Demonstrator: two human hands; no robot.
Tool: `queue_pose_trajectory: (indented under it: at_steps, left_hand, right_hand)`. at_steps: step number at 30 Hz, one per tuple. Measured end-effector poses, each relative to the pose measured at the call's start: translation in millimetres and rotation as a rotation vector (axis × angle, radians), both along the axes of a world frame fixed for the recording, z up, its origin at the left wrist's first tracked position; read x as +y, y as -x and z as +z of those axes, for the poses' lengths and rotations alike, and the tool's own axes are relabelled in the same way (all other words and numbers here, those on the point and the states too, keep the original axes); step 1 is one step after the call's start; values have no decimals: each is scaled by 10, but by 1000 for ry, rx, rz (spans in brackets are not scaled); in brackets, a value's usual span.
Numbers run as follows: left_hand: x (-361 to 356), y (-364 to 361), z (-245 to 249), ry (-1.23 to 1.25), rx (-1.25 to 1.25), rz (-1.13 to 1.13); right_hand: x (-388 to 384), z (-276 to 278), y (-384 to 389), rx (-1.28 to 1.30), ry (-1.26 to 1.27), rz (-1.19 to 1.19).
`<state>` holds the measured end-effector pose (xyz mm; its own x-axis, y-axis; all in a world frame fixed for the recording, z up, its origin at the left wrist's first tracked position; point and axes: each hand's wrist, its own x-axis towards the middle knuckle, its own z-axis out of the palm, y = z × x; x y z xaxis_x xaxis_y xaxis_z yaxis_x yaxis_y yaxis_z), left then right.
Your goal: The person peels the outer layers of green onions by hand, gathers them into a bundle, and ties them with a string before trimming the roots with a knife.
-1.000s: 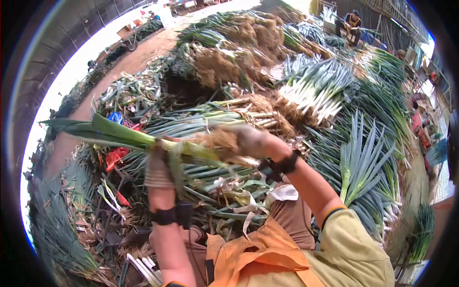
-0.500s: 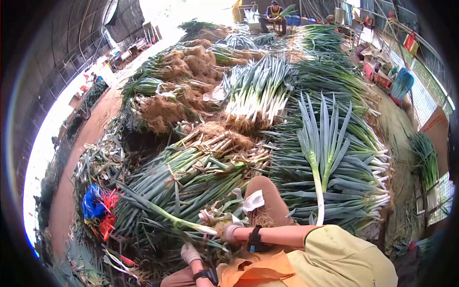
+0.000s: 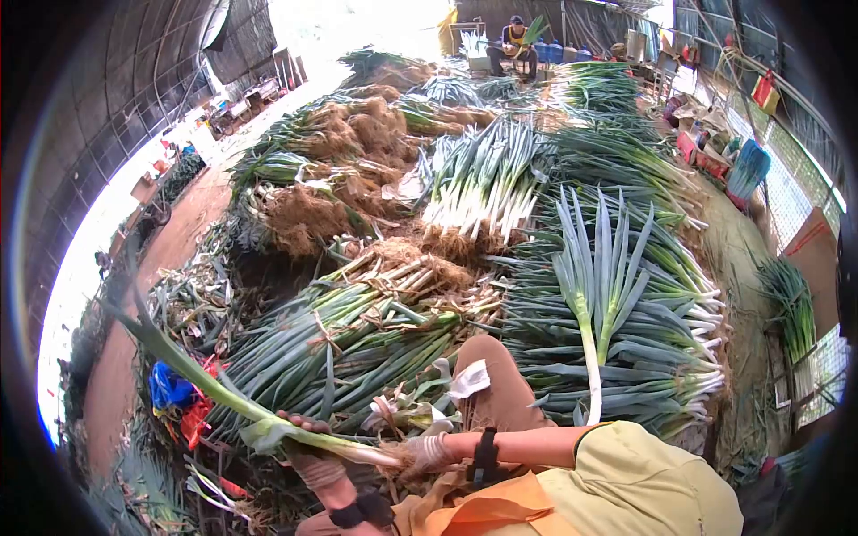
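Observation:
A large green onion (image 3: 210, 386) slants across my lap, its leaves up to the left and its white root end low on the right. My left hand (image 3: 313, 460), in a dirty work glove, is wrapped round the stalk, near a loosely hanging leaf. At the root end, my gloved right hand (image 3: 429, 453) is closed on the base, where brown roots show between the fingers. Just beyond my hands lies a tied bundle of untrimmed green onions (image 3: 308, 357). Peeled-off leaf scraps (image 3: 402, 413) lie beside my knee.
On the right lies a long pile of cleaned green onions (image 3: 661, 330), with two onions (image 3: 590, 313) laid across it. A white-stemmed heap (image 3: 483, 183) and rooty bundles (image 3: 304, 219) lie farther off. Blue and red plastic (image 3: 179, 393) is at left. A person (image 3: 514, 45) sits at the back.
My left hand has risen from low by my lap to the stalk and closed round it. The green onion has swung nearer, its leaves lifted leftward, while my right hand keeps the root end.

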<state>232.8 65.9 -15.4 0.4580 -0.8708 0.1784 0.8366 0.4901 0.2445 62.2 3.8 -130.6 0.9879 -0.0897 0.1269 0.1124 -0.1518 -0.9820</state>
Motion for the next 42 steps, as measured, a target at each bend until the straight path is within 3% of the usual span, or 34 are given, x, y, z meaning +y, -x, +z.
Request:
queue_pose_trajectory:
  at_steps: [2,5,8,9,12,13,16,18,19,20,21,22,24,26,27,28,30,31,32,33,34,36,37,38,40,42]
  left_hand:
    - [34,160,54,-7,-48,-33]
    - [125,413,175,57,-138,-116]
    - [193,323,134,12,-68,-314]
    - [225,363,191,-93,81,-422]
    - [329,333,1,-427,-25,-389]
    - [347,360,-182,-678,-403,-280]
    - [364,399,-631,-995,-1498,-31]
    - [273,436,-263,-880,-1111,109]
    - [255,482,-53,-822,-907,170]
    - [294,527,129,-772,-697,232]
    - [353,554,258,-720,-489,299]
    - [390,544,315,-656,-291,365]
    - [503,352,231,-638,-423,385]
    - [576,199,151,-621,-555,399]
    - [593,150,120,-642,-584,388]
    - [601,119,82,-662,-613,376]
    - [613,252,212,-644,-481,364]
    - [622,294,243,-489,-364,284]
    - [617,377,349,-335,-247,207]
    - [628,462,473,-176,-210,141]
    - [640,443,447,-179,-208,143]
    - [659,322,280,-469,-620,551]
    - [687,116,59,-661,-667,684]
    - [652,163,118,-661,-668,685]
    - [513,290,289,-808,-734,896]
    - [424,347,352,-1128,-907,947]
  right_hand:
    - [-20,259,68,-20,-144,82]
    - [13,458,171,198,-414,259]
    - [111,224,149,141,-425,357]
    - [78,267,199,237,-238,384]
    - [123,287,208,168,-258,308]
    - [117,323,219,170,-259,311]
    - [72,721,262,229,-323,339]
    - [1,843,314,235,-154,173]
    - [-50,961,238,325,344,223]
    - [-30,726,145,334,340,236]
    - [2,337,39,67,606,91]
    - [5,425,4,-218,862,-66]
    - [50,463,25,-72,933,54]
    - [177,323,-71,-185,730,-165]
    - [174,290,-82,-135,536,-132]
    - [191,211,-110,-132,535,-133]
    - [238,-16,-162,-194,879,-285]
    - [306,-43,-154,-182,332,-441]
    - [295,36,-100,-128,243,-466]
    - [286,115,-45,-54,356,-419]
    - [275,210,1,-17,432,-380]
    - [284,324,51,18,490,-354]
    - [278,356,70,29,497,-349]
    - [282,379,75,35,499,-353]
    - [275,398,66,47,495,-369]
    - [239,452,55,64,486,-391]
